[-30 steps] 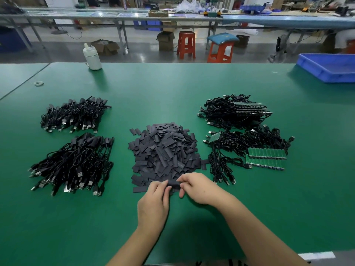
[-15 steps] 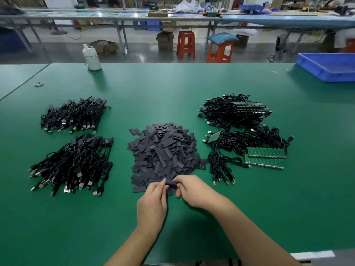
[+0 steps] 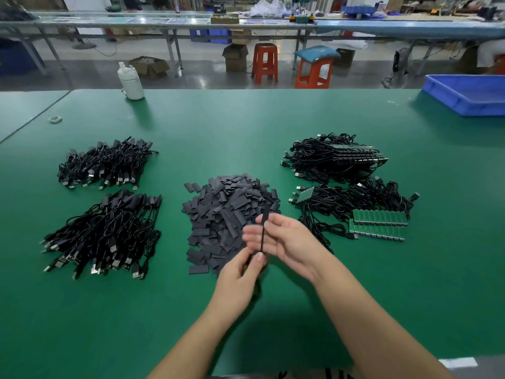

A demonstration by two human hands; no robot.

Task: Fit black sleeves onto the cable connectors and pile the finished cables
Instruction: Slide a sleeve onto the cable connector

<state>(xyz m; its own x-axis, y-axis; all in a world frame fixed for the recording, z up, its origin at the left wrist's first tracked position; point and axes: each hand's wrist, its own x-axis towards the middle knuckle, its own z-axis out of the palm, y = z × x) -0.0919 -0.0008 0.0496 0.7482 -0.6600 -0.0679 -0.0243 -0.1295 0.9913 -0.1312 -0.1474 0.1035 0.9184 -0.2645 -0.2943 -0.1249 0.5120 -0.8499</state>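
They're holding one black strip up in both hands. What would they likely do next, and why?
Probably reach for a cable from the unsleeved pile on the right: the left hand pinches the sleeve upright, the right hand steadies it, and no connector is in it yet.

Factory assembly floor, long workbenches (image 3: 246, 21), cable piles (image 3: 103, 231)
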